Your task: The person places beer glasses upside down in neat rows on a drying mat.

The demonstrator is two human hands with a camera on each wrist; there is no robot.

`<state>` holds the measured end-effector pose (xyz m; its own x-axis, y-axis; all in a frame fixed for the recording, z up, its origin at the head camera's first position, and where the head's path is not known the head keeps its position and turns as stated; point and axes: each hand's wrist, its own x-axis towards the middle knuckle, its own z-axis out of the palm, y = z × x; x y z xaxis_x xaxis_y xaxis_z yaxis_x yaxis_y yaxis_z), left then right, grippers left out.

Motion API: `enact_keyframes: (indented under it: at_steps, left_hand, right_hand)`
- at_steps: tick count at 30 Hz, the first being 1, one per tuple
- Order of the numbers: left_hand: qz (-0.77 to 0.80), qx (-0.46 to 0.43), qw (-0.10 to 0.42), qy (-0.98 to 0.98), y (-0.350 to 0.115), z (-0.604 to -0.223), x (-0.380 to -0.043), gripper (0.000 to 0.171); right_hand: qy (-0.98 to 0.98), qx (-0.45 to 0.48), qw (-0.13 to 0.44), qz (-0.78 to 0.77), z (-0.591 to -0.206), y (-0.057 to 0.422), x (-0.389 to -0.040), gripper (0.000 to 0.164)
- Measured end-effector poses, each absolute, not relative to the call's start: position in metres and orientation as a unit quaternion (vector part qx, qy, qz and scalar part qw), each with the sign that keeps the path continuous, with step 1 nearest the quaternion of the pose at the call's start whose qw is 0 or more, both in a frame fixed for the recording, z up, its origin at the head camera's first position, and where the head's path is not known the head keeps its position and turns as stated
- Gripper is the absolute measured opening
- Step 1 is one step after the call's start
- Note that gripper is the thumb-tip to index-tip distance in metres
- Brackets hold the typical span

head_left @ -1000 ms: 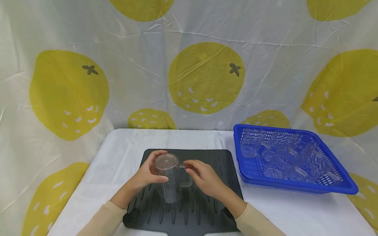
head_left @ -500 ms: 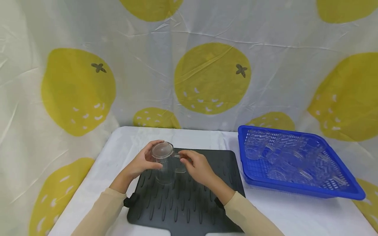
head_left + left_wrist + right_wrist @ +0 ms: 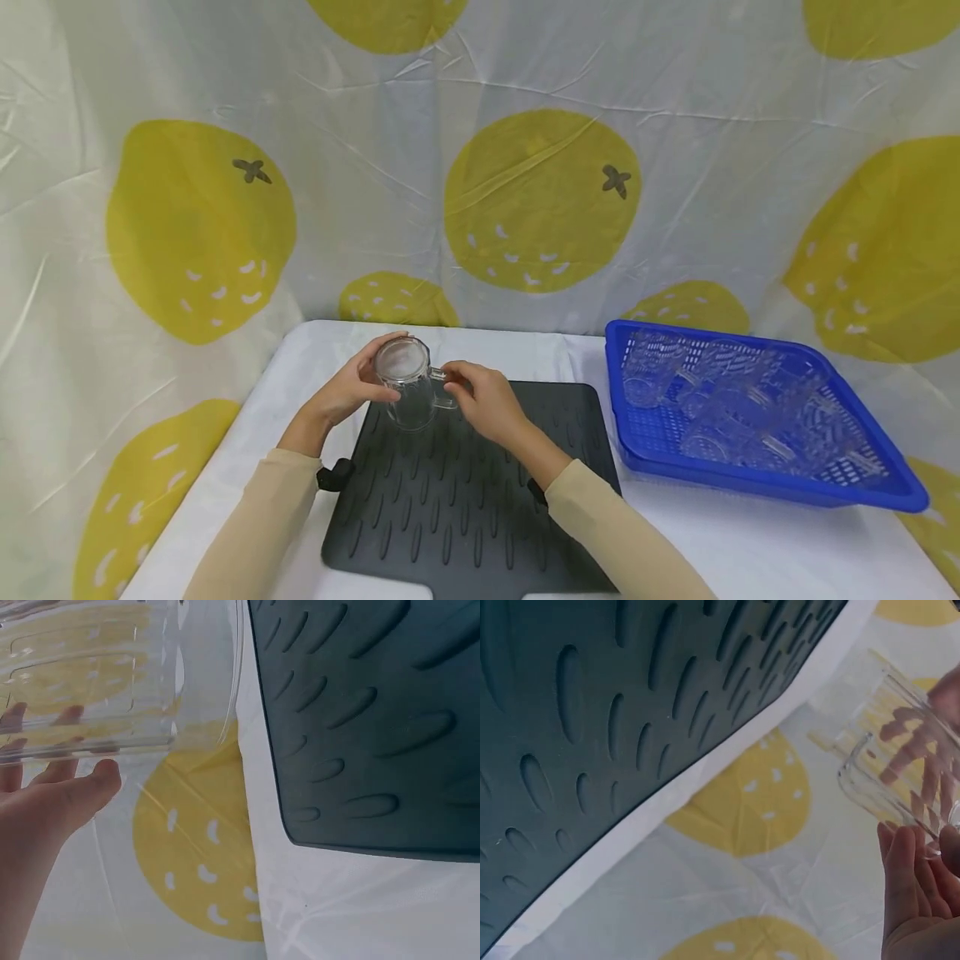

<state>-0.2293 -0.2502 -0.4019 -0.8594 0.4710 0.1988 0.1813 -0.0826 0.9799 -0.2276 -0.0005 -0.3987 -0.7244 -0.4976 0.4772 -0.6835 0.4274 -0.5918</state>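
Note:
A clear glass mug [image 3: 412,400] is held upside down, its base upward, over the far left part of the dark ribbed mat [image 3: 472,500]. My left hand [image 3: 352,387] grips the body near the base, thumb in front and fingers behind. On the other side, my right hand [image 3: 483,400] pinches the upper end of the handle [image 3: 444,403]. The left wrist view has the mug's open rim [image 3: 234,682] facing the mat. Through the glass [image 3: 870,742] in the right wrist view, the left hand's fingers show.
At the right stands a blue plastic basket [image 3: 735,492] holding several clear glass mugs [image 3: 727,392]. A white cloth [image 3: 517,354] covers the table. Behind it hangs a curtain [image 3: 360,167] printed with yellow fruit.
Both hands have raised the mug and carried it away toward the mat's far left edge. The head view has shifted slightly. The grip on the mug looks the same.

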Motion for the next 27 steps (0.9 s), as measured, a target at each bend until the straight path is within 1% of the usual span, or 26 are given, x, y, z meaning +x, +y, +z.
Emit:
enact_keyframes:
  at_steps: [7,15,27]
  left_hand:
    - [0.706,0.229,0.097,0.663,-0.251,-0.407,-0.245,0.082]
    - [0.707,0.178,0.105,0.677,-0.254,-0.421,-0.255,0.087]
    - [0.711,0.168,0.107,0.674,-0.258,-0.434,-0.268,0.087]
  right_hand:
    - [-0.848,0.329,0.126,0.395,-0.405,-0.013,-0.246,0.024]
    - [-0.853,0.309,0.099,0.409,-0.422,-0.022,-0.254,0.023]
    - [-0.862,0.301,0.091,0.398,-0.434,-0.030,-0.269,0.022]
